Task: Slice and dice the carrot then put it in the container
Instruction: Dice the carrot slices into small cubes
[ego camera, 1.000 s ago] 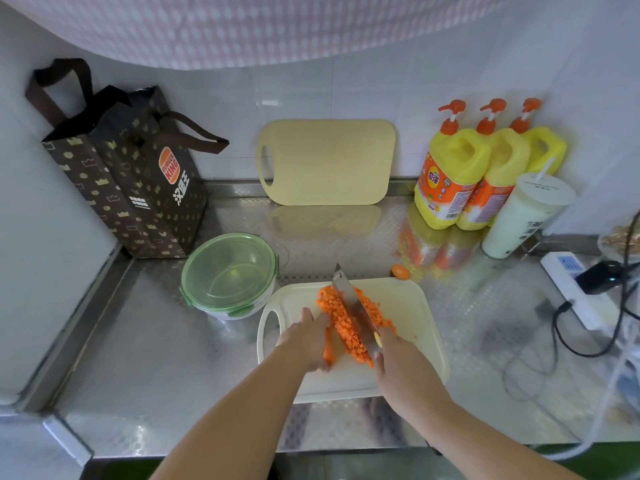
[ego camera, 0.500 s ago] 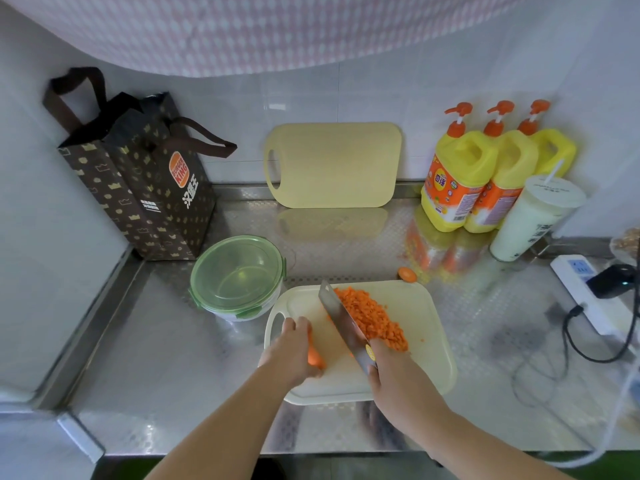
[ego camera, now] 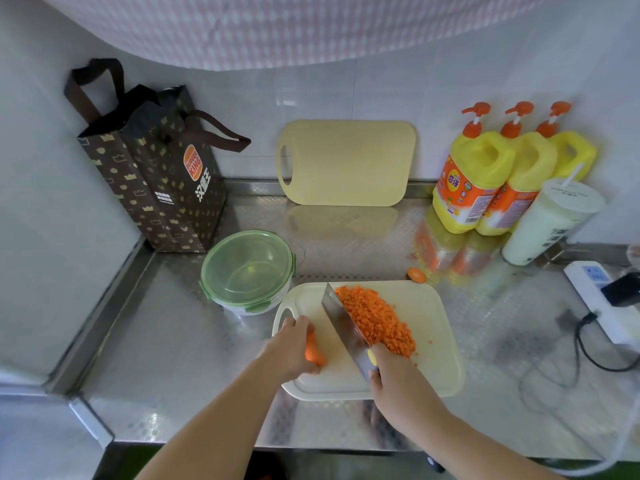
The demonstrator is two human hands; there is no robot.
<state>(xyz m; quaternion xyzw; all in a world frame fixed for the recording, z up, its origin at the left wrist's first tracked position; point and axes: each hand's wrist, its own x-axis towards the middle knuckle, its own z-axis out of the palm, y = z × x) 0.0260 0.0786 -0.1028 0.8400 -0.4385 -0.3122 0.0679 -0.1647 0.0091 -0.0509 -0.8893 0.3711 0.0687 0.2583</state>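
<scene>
Swept aside since a second ago, the diced carrot (ego camera: 375,318) now lies heaped to the right of the knife (ego camera: 346,323), and my left hand (ego camera: 291,348) has drawn back to the board's near left. Nearest me, my right hand (ego camera: 394,372) is wrapped round the knife handle, with the blade edge down on the cutting board (ego camera: 440,362) against the heap. My left hand curls round an uncut carrot stub (ego camera: 313,351) lying on the board. I judge most of the dicing done, with that stub left to cut. Farther left, just beside the board's far corner, the container (ego camera: 242,308) sits on the bench (ego camera: 173,341). Its green lid (ego camera: 247,268) looks to be on and no carrot shows inside, so the whole transfer remains. A carrot end (ego camera: 416,274) lies on the bench just beyond the board's far edge.
</scene>
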